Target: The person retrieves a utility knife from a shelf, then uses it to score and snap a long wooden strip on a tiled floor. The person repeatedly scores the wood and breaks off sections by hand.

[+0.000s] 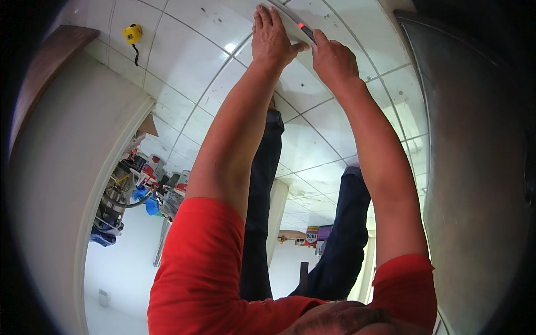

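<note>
My left hand [272, 40] lies flat at the top of the view, fingers stretched out and thumb pointing toward my right hand. It presses on a pale, smooth strip [298, 70] that lies over the floor tiles. Closed around a slim black tool with a red part, which looks like a utility knife [306, 32], my right hand [336, 60] is just right of the left thumb. A thin grey edge runs up from the knife toward the top rim; I cannot tell whether it is a blade or a straightedge.
White floor tiles [184, 53] with dark joints spread around. A yellow tape measure [132, 34] with a black strap lies at the far left. A dark panel [474, 139] stands along the right, a pale door-like panel [72, 128] on the left. Tools and clutter [134, 184] are behind it.
</note>
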Action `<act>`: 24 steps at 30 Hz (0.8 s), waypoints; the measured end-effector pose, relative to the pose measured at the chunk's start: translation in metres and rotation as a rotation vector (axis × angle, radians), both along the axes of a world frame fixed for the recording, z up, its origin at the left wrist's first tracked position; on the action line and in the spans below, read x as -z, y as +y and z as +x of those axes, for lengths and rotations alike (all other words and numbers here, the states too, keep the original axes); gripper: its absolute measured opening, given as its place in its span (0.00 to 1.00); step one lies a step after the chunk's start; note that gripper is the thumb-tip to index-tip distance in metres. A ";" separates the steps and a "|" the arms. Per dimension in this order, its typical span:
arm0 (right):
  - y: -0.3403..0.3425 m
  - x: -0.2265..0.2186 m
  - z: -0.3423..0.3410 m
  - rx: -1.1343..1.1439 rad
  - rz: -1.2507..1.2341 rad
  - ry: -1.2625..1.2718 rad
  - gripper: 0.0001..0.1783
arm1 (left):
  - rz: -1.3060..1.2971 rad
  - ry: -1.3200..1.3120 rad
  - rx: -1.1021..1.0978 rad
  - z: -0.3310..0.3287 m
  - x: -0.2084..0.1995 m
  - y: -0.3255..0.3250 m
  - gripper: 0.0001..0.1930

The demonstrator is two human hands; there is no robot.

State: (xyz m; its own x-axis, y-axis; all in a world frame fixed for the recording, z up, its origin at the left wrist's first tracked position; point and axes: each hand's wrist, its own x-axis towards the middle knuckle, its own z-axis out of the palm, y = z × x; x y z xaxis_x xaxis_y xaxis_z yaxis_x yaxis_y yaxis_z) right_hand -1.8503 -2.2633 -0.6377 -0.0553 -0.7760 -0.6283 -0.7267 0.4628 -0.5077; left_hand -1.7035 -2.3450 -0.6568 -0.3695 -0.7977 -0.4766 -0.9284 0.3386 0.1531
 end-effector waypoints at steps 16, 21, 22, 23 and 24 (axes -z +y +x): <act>0.224 -0.025 -0.085 -0.073 0.226 0.082 0.25 | 0.040 -0.099 0.004 -0.013 -0.008 -0.001 0.70; 0.280 -0.032 -0.113 -0.083 0.289 0.112 0.25 | 0.007 -0.084 0.037 -0.008 -0.002 -0.001 0.70; 0.283 -0.032 -0.115 -0.080 0.283 0.112 0.25 | 0.005 -0.076 0.038 -0.008 -0.001 -0.002 0.70; 0.285 -0.031 -0.114 -0.076 0.277 0.112 0.25 | 0.003 -0.068 0.039 -0.009 -0.002 -0.002 0.69; 0.287 -0.033 -0.112 -0.071 0.274 0.110 0.25 | 0.005 -0.061 0.042 -0.008 -0.002 0.000 0.69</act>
